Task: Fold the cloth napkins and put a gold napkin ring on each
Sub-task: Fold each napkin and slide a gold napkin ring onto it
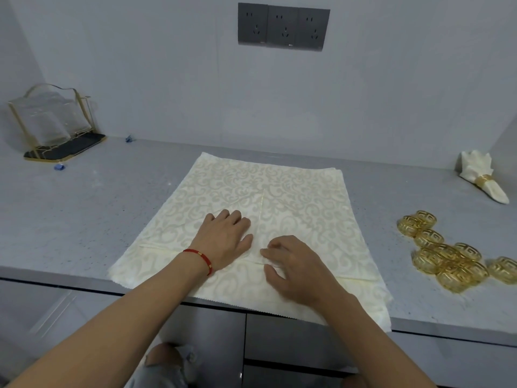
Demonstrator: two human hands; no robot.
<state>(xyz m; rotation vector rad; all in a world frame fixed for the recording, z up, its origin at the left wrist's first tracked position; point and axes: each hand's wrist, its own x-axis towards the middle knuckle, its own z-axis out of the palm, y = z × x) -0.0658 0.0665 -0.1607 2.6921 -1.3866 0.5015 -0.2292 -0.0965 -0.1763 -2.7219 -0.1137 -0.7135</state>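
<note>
Centre of the frame: left hand (228, 238) flat on the napkin (293, 203), right hand's (293, 266) fingers pinching its folded corner between them.

A grey speckled tabletop (84, 208); a gold-wire glass rack (53, 121) far left; three dark wall sockets (283, 26) above.

My grey worktop (92, 208) carries the cream napkins (279, 191) before me. Right — gold rings (444, 256), one finished napkin (482, 177). Far left — a glass rack (56, 121).
</note>
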